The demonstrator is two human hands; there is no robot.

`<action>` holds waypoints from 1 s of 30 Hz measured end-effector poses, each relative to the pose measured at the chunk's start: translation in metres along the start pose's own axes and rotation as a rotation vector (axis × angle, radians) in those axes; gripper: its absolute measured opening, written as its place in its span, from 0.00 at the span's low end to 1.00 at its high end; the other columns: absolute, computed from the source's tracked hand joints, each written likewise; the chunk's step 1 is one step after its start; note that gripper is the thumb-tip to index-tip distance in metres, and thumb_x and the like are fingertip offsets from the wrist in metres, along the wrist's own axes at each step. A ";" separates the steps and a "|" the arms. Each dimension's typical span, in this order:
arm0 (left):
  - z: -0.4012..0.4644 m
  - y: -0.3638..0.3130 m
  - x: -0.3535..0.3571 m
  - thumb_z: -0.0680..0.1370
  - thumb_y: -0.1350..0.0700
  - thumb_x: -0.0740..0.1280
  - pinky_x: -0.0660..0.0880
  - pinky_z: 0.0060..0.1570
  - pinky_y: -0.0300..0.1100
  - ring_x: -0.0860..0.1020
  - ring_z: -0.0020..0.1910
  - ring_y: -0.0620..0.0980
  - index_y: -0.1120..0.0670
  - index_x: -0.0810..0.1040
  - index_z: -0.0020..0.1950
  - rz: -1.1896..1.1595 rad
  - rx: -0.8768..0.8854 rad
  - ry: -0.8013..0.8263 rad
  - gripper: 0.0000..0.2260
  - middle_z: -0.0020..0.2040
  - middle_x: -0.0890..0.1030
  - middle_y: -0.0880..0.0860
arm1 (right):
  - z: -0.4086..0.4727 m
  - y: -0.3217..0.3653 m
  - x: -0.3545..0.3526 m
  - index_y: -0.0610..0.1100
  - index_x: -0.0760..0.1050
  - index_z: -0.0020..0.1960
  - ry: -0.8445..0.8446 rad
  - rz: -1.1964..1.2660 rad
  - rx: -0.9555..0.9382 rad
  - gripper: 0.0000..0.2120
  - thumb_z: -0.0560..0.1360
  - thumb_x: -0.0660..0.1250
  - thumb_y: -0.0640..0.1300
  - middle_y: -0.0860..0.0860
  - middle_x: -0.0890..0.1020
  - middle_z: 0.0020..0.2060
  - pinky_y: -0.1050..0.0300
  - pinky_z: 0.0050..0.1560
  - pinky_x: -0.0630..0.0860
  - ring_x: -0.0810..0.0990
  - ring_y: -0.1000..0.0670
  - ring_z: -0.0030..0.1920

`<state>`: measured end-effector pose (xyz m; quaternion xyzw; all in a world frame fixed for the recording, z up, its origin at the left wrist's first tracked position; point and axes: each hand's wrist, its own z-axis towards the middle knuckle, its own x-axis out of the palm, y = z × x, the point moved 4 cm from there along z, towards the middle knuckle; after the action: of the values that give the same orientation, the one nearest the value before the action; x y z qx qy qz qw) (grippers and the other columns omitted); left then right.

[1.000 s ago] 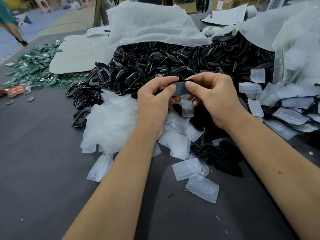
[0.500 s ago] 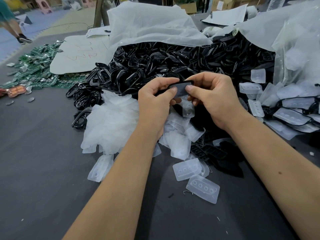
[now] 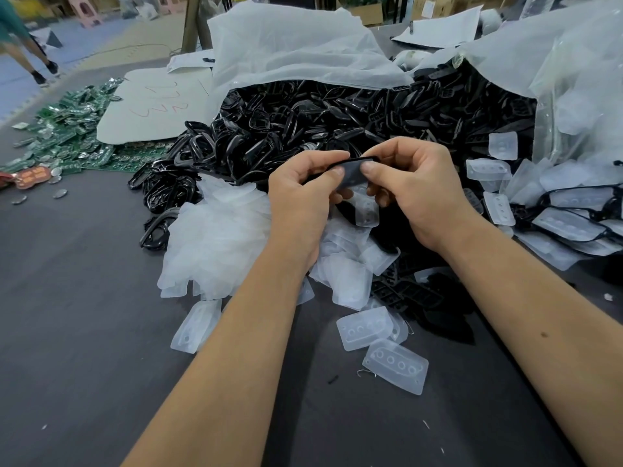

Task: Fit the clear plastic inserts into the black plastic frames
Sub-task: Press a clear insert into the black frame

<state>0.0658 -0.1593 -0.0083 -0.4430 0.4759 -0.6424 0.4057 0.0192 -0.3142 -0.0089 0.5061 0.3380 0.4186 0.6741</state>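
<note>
Both hands hold one black plastic frame (image 3: pixel 352 171) with a clear insert in it, raised above the piles. My left hand (image 3: pixel 303 197) pinches its left end and my right hand (image 3: pixel 414 190) pinches its right end, thumbs on top. A big heap of black frames (image 3: pixel 337 119) spills from a white bag behind the hands. Clear inserts (image 3: pixel 215 237) lie heaped below and left of the hands. Two loose inserts (image 3: pixel 365 326) (image 3: pixel 396 370) lie on the table between my forearms.
Assembled frames with inserts (image 3: pixel 569 224) are piled at the right, under a clear bag (image 3: pixel 580 96). Green circuit boards (image 3: pixel 67 129) and a white card (image 3: pixel 151 106) lie at the far left. A person's legs (image 3: pixel 30 55) show at top left. The grey table (image 3: pixel 84 332) spreads in front.
The frame between my fingers has tilted slightly and my thumbs have shifted on it. A person at the top left has walked on.
</note>
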 end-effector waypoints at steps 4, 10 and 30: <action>0.001 0.001 0.000 0.78 0.70 0.69 0.77 0.36 0.34 0.82 0.38 0.50 0.54 0.87 0.47 0.007 0.002 0.001 0.13 0.42 0.86 0.55 | -0.001 0.001 0.000 0.37 0.82 0.48 -0.002 -0.017 -0.012 0.01 0.77 0.73 0.33 0.48 0.82 0.33 0.61 0.30 0.74 0.79 0.51 0.31; 0.001 0.002 0.000 0.79 0.68 0.70 0.77 0.36 0.33 0.82 0.37 0.48 0.53 0.87 0.48 0.003 0.016 0.012 0.11 0.42 0.86 0.54 | 0.000 0.001 0.000 0.39 0.82 0.47 -0.007 -0.002 0.001 0.02 0.78 0.72 0.33 0.46 0.82 0.34 0.61 0.29 0.73 0.80 0.51 0.32; 0.003 0.006 -0.004 0.79 0.66 0.70 0.77 0.35 0.39 0.84 0.36 0.51 0.54 0.88 0.52 0.021 0.001 0.018 0.09 0.42 0.87 0.54 | -0.001 0.002 0.000 0.38 0.82 0.48 0.023 0.001 -0.021 0.04 0.79 0.74 0.39 0.48 0.82 0.33 0.61 0.30 0.75 0.80 0.51 0.32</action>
<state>0.0699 -0.1578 -0.0143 -0.4318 0.4839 -0.6424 0.4083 0.0180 -0.3132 -0.0075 0.4945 0.3410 0.4281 0.6752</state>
